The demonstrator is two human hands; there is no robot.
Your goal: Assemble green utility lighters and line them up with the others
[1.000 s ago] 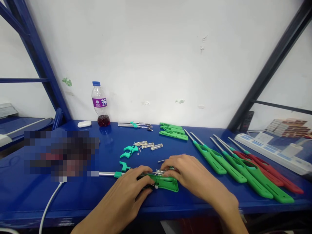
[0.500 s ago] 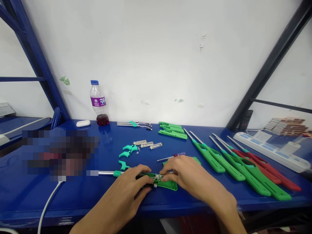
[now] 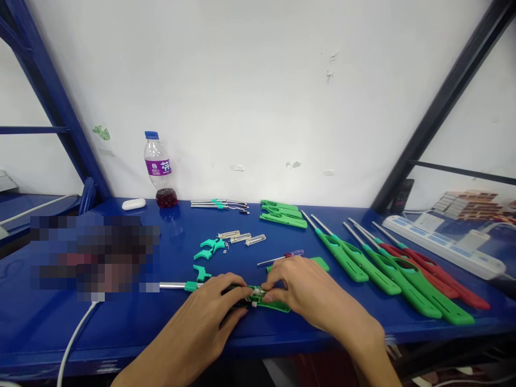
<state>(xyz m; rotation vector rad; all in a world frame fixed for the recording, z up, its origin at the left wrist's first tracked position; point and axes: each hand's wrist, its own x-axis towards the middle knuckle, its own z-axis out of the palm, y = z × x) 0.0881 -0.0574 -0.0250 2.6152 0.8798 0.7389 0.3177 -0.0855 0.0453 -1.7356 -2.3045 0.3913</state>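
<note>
My left hand (image 3: 215, 303) is closed round the open green handle shell (image 3: 280, 306) of a long-necked lighter, lying on the blue table. Its metal tube (image 3: 172, 285) points left from a teal collar. Thumb and forefinger of my right hand (image 3: 298, 282) pinch a small clear fuel tank (image 3: 258, 292) at the shell; the fingers partly cover it. Wires and a small white part show by my left fingertips. Behind my right hand lie a screwdriver (image 3: 282, 257) and another green shell half (image 3: 321, 263), partly hidden. Teal triggers (image 3: 201, 273) lie beyond my left hand.
Clear tanks (image 3: 241, 237), metal tubes with wires (image 3: 217, 205) and green shells (image 3: 283, 220) lie farther back. Whole green and red lighters (image 3: 415, 279) lie right, by a white power strip (image 3: 443, 244). A drink bottle (image 3: 161, 174) stands back left.
The view has shifted slightly. My right fingers have brought the clear tank more in line with the handle shell; my left hand keeps its hold on the lighter.
</note>
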